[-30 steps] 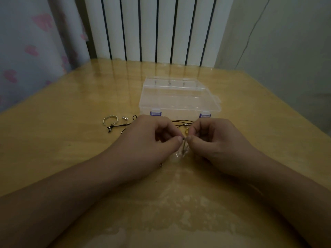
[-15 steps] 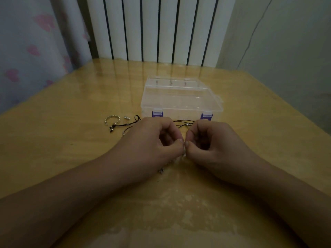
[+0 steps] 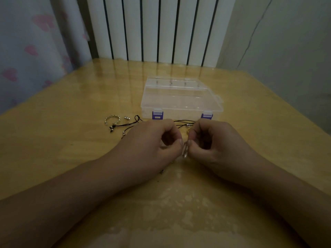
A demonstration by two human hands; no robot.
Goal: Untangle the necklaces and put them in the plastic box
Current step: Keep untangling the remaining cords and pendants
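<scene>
Silvery chain (image 3: 185, 151) back in sight, pinched between left hand (image 3: 152, 145) and right hand (image 3: 213, 144); half a second ago hidden. Still untangling. Box (image 3: 180, 99) beyond both hands, latched.

A glossy wooden table (image 3: 71, 108) fills the dim room, white radiator (image 3: 161, 27) at 12 o'clock, heart-print curtain (image 3: 32, 42) at 10.
</scene>
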